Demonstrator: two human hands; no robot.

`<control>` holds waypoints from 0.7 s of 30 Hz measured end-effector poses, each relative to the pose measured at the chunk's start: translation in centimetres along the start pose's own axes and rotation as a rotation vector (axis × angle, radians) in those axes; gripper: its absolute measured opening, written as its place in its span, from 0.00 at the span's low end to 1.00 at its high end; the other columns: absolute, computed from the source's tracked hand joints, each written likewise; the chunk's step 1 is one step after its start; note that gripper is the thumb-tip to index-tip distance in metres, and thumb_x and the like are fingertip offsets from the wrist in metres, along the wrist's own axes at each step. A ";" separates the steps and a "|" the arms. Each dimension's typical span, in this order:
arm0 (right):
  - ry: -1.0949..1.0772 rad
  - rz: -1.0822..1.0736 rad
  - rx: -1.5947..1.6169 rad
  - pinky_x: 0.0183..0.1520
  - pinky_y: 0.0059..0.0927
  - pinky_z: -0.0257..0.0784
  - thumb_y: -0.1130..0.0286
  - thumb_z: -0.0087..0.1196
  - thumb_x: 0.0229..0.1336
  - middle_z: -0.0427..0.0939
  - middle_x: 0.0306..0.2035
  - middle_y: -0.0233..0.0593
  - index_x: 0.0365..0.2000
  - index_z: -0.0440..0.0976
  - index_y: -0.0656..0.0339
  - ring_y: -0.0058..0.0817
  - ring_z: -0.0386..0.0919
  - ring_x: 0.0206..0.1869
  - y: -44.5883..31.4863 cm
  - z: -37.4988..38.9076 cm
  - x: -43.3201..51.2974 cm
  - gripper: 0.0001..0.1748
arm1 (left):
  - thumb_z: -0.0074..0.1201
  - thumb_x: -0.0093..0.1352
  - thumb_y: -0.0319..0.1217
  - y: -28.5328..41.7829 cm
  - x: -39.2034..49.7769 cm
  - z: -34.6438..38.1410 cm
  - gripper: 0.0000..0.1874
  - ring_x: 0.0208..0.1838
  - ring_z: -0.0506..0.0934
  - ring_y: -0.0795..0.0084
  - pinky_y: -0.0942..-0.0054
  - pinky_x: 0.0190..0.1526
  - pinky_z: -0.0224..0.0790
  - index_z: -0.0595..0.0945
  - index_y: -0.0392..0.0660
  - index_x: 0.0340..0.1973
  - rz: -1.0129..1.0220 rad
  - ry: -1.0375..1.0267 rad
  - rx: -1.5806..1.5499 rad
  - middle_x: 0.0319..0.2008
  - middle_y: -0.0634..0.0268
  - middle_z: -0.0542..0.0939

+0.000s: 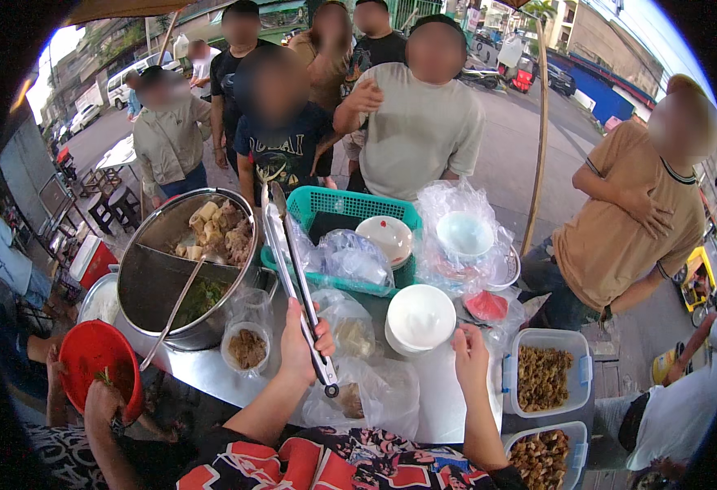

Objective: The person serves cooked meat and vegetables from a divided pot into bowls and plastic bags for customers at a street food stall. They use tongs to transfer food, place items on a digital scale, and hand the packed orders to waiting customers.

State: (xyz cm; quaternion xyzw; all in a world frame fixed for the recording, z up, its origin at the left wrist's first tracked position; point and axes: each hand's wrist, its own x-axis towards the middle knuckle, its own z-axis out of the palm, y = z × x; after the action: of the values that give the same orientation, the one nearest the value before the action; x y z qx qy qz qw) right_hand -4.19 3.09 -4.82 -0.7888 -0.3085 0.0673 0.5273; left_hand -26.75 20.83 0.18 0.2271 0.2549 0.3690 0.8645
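My left hand (300, 343) grips a pair of metal tongs (291, 269) with black-edged handles, its jaws pointing up and away from me. Beside a stack of white bowls (421, 318), my right hand (472, 349) is raised with its fingertips close to the rim; whether they touch it I cannot tell. Left of the tongs stands a large divided steel pot (150, 275), with bones and meat (217, 226) in the far part and broth with greens nearer. A ladle (172, 312) leans out over its rim. Clear plastic bags (364, 392) lie between my hands.
A green plastic basket (346, 199) holds bowls and bagged items. Two clear tubs of chopped food (545, 380) (539, 459) stand at right. A small tub of brown food (246, 349) sits near the pot. At left, another person's hands hold a red bowl (98, 367). Several people face the table.
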 end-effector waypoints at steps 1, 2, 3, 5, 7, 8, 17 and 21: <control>-0.020 0.038 -0.027 0.31 0.27 0.70 0.64 0.49 0.59 0.76 0.26 0.41 0.43 0.68 0.65 0.25 0.74 0.26 -0.2 0.2 0.2 0.17 | 0.37 0.66 0.58 0.0 -0.1 0.0 0.24 0.13 0.57 0.81 0.80 0.16 0.49 0.69 0.51 0.38 -0.011 -0.003 0.012 0.16 0.71 0.63; -0.039 0.055 -0.027 0.30 0.27 0.69 0.63 0.50 0.58 0.76 0.26 0.41 0.44 0.67 0.65 0.26 0.74 0.26 -0.3 0.6 0.3 0.18 | 0.37 0.66 0.58 0.2 -0.2 -0.1 0.24 0.13 0.57 0.81 0.80 0.16 0.49 0.69 0.51 0.38 -0.017 -0.008 0.017 0.16 0.71 0.63; -0.055 0.043 0.003 0.30 0.27 0.69 0.63 0.50 0.58 0.76 0.26 0.41 0.45 0.66 0.64 0.26 0.73 0.26 -0.3 0.9 0.3 0.19 | 0.37 0.66 0.58 0.3 -0.3 -0.1 0.24 0.13 0.58 0.81 0.80 0.16 0.49 0.68 0.51 0.38 -0.019 -0.003 0.019 0.17 0.70 0.63; -0.066 0.056 -0.010 0.29 0.28 0.68 0.62 0.51 0.58 0.75 0.25 0.40 0.47 0.65 0.64 0.26 0.72 0.25 -0.1 1.3 0.0 0.21 | 0.37 0.67 0.58 0.7 -0.6 -0.3 0.24 0.12 0.58 0.80 0.79 0.15 0.50 0.68 0.51 0.39 -0.006 0.022 0.023 0.16 0.70 0.63; -0.070 0.032 0.026 0.28 0.28 0.68 0.62 0.51 0.57 0.74 0.24 0.40 0.49 0.63 0.63 0.26 0.72 0.24 0.4 1.6 -0.2 0.22 | 0.37 0.67 0.57 1.0 -0.8 -0.4 0.23 0.12 0.58 0.79 0.78 0.15 0.50 0.67 0.51 0.39 0.075 0.034 0.053 0.16 0.70 0.63; -0.073 0.040 0.052 0.28 0.28 0.67 0.62 0.51 0.57 0.74 0.23 0.40 0.49 0.62 0.63 0.26 0.71 0.24 0.8 1.6 -0.3 0.23 | 0.37 0.67 0.57 1.1 -1.0 -0.4 0.23 0.12 0.58 0.79 0.78 0.15 0.50 0.67 0.51 0.39 0.128 0.039 0.091 0.16 0.70 0.63; -0.168 0.171 0.025 0.30 0.30 0.67 0.58 0.52 0.56 0.74 0.24 0.42 0.50 0.61 0.62 0.28 0.72 0.25 3.8 -0.5 -2.6 0.26 | 0.38 0.67 0.56 -0.3 -1.7 -0.5 0.25 0.13 0.61 0.78 0.77 0.16 0.54 0.65 0.47 0.43 0.383 -0.123 0.266 0.18 0.67 0.65; -0.654 0.150 0.031 0.43 0.36 0.69 0.51 0.57 0.48 0.69 0.41 0.58 0.56 0.53 0.62 0.41 0.71 0.44 3.2 -1.5 -5.7 0.41 | 0.42 0.65 0.57 -0.9 -1.8 0.1 0.27 0.13 0.61 0.79 0.77 0.16 0.54 0.64 0.46 0.43 0.412 -0.152 0.344 0.18 0.67 0.65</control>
State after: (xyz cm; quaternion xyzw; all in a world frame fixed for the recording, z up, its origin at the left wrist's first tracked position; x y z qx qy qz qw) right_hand -6.79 -2.11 -8.22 -0.7378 -0.4016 0.3602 0.4059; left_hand -27.25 18.91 0.24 0.4447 0.1967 0.4704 0.7364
